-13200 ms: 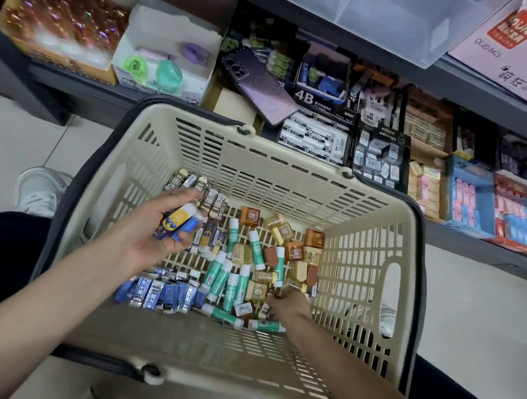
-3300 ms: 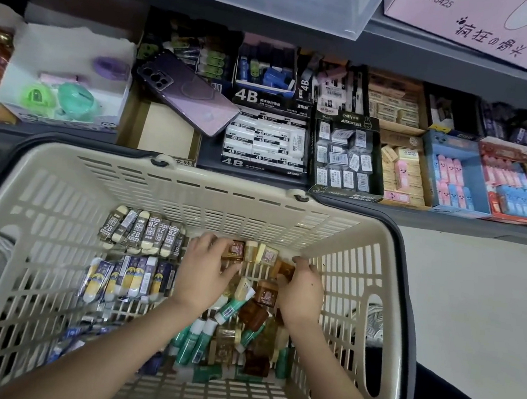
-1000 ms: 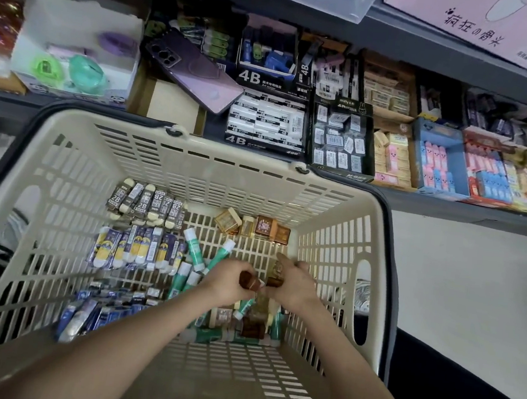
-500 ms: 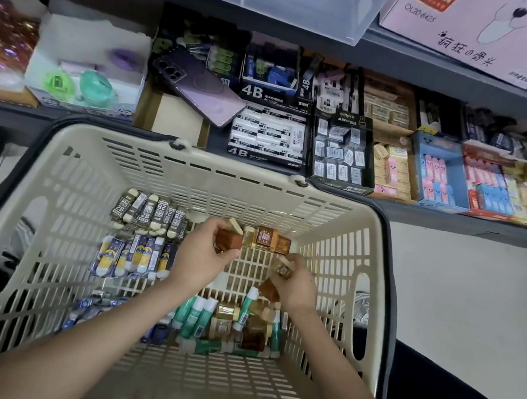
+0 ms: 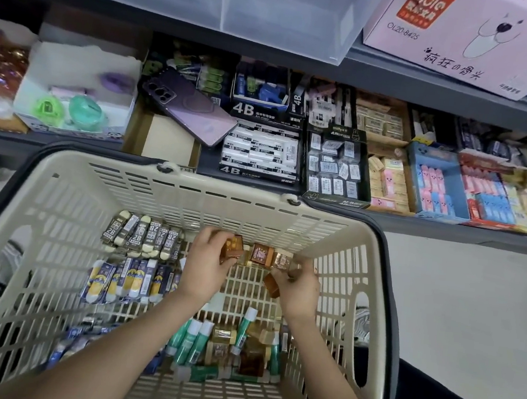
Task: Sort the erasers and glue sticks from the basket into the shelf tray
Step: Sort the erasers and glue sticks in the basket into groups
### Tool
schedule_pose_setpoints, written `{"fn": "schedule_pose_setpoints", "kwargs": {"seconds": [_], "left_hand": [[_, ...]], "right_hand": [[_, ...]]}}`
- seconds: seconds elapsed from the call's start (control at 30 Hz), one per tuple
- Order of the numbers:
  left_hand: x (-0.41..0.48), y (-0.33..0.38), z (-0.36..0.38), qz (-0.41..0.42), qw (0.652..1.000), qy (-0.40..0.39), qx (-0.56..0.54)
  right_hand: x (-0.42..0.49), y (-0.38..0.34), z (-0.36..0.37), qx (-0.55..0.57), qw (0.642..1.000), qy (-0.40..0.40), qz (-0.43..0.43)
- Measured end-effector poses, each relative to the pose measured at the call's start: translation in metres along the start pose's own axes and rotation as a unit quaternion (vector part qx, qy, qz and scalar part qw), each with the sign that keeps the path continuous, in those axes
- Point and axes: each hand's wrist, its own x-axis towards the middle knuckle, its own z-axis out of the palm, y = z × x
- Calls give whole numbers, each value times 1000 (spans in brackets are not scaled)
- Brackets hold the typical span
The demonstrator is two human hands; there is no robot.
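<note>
Inside the beige basket [image 5: 223, 195], the left hand [image 5: 204, 268] is pinching a glossy amber-brown eraser cube [image 5: 233, 250]; the right hand [image 5: 299, 292] is gripping a darker brown eraser [image 5: 272, 285].

One basket [image 5: 223, 195], one phone [image 5: 190, 110] — two hands [image 5: 204, 268] [image 5: 298, 293].

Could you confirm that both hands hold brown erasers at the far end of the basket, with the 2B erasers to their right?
Not quite: the head view shows the 2B erasers to their left. The left hand and right hand do hold brown erasers at the far end of the basket.
</note>
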Motion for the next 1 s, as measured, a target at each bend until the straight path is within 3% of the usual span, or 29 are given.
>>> {"fn": "schedule_pose_setpoints", "kwargs": {"seconds": [0.13, 0.23, 0.3, 0.37, 0.57, 0.73, 0.8, 0.87, 0.93, 1.0], "left_hand": [[-4, -4, -6, 12, 1000, -7, 1], [-8, -9, -11, 8, 1000, -11, 17], [-11, -12, -14, -1, 1000, -18, 24], [-15, -14, -16, -3, 999, -26, 22], [-29, -17, -25, 25, 998, -43, 34], [-43, -25, -29, 33, 993, -102, 39], [-49, -25, -27, 47, 982, -180, 32], [-54, -25, -19, 62, 958, -278, 22], [-58, -26, -8, 61, 932, -355, 43], [-61, -29, 4, 73, 911, -394, 97]], "right_hand": [[-5, 7, 3, 150, 981, -20, 122], [-11, -2, 1, 308, 925, -38, 220], [-12, -10, -1, 372, 901, -32, 222], [-10, -20, 1, 382, 906, -21, 180], [4, -26, 22, 141, 987, 46, 53], [-4, -19, 11, 17, 997, 67, -27], [-14, -9, -2, -27, 999, 1, -24], [-28, 1, -15, -130, 977, -166, -11], [-40, 6, -19, -254, 914, -315, 16], [-50, 10, -12, -380, 848, -369, -31]]}}
